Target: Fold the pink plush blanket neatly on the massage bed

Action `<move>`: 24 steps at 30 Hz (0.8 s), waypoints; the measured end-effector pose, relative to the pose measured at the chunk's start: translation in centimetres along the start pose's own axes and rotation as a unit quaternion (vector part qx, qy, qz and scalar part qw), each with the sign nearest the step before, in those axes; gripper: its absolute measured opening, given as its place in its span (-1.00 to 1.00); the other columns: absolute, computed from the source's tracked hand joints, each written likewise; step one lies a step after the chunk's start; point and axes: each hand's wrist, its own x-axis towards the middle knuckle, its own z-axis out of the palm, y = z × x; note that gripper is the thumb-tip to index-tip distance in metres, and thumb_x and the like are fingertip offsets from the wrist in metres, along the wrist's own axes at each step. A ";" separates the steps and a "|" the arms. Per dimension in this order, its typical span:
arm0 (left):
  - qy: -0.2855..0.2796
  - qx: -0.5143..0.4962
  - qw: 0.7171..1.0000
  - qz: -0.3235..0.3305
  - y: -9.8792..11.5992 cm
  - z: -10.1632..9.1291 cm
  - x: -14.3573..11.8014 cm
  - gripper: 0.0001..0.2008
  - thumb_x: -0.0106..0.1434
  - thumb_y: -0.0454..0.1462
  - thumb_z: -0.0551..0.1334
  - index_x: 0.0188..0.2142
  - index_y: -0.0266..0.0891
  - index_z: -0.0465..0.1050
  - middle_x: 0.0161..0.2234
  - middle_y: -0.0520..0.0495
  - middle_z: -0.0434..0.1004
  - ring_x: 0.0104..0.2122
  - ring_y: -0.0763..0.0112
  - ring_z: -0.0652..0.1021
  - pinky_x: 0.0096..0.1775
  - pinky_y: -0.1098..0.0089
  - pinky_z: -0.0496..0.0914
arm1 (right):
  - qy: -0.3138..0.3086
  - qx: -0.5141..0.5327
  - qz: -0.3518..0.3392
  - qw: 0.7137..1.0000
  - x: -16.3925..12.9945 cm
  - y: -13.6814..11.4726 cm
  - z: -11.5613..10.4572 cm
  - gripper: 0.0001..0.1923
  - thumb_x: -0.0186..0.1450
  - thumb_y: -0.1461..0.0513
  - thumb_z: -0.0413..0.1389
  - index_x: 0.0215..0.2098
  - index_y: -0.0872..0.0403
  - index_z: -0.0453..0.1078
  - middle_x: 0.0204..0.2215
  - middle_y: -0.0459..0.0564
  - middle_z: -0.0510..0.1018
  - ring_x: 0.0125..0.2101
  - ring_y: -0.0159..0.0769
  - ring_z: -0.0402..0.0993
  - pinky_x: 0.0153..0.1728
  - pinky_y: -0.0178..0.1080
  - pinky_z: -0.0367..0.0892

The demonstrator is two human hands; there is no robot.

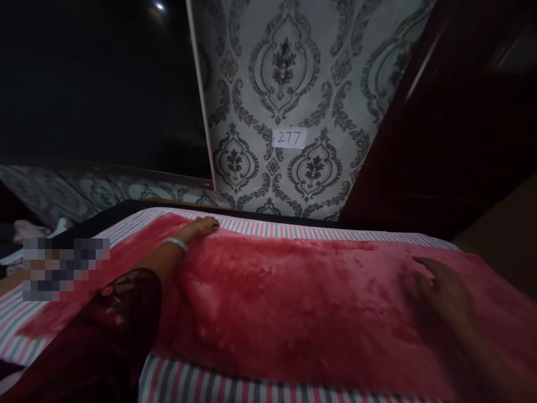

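A red plush blanket [268,313] lies spread over a surface, with pink, grey and white striped cloth [277,228] showing along its far and near edges. My left hand [205,225] rests at the blanket's far edge, where red meets stripes, its fingers lying on the fabric. A pale bracelet [176,243] circles my left wrist. Over the right part of the blanket, my right hand [447,288] is low, thumb and fingers apart, with nothing visible in it. Dim light hides whether its fingertips touch the pile.
A large dark screen [100,84] hangs on the patterned wall [281,73], beside a paper label [289,137] reading 277. Dark, glossy wood [419,140] stands at right. A person, partly pixelated [62,268], is at the left edge. A black edge [126,210] runs behind the blanket.
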 end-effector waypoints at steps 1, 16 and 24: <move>-0.002 0.001 1.000 -0.001 -0.3 0.0 0.1 -0.78 0.26 -0.27 0.17 -0.18 -0.21 0.56 0.01 -0.19 0.58 0.06 0.14 0.52 0.09 0.07 0.32 | -0.025 0.001 -0.036 0.999 1.3 -0.8 2.5 -0.52 0.22 0.14 -0.08 0.02 0.09 0.45 -0.04 0.30 0.56 -0.01 0.13 0.47 0.09 0.12 0.32; 0.098 -0.007 0.995 -0.019 -3.3 0.8 0.1 -0.77 0.33 -0.18 0.08 -0.26 -0.20 0.48 -0.11 -0.25 0.60 -0.04 0.09 0.57 -0.01 0.22 0.36 | -0.265 -0.179 -0.110 0.941 8.7 -6.8 13.9 -0.50 0.26 0.39 -0.07 0.07 0.12 0.51 0.03 0.22 0.56 0.08 0.00 0.41 0.00 -0.03 0.35; 0.107 -0.043 0.989 -0.093 -5.7 0.3 -1.1 -0.64 0.41 -0.14 -0.01 -0.03 -0.17 0.50 0.07 -0.17 0.54 0.09 0.21 0.49 0.10 0.26 0.31 | -0.198 -0.148 -0.117 0.962 8.6 -1.7 16.7 -0.60 0.23 0.23 -0.07 -0.16 0.02 0.58 -0.10 0.36 0.60 -0.11 0.12 0.56 -0.20 0.08 0.41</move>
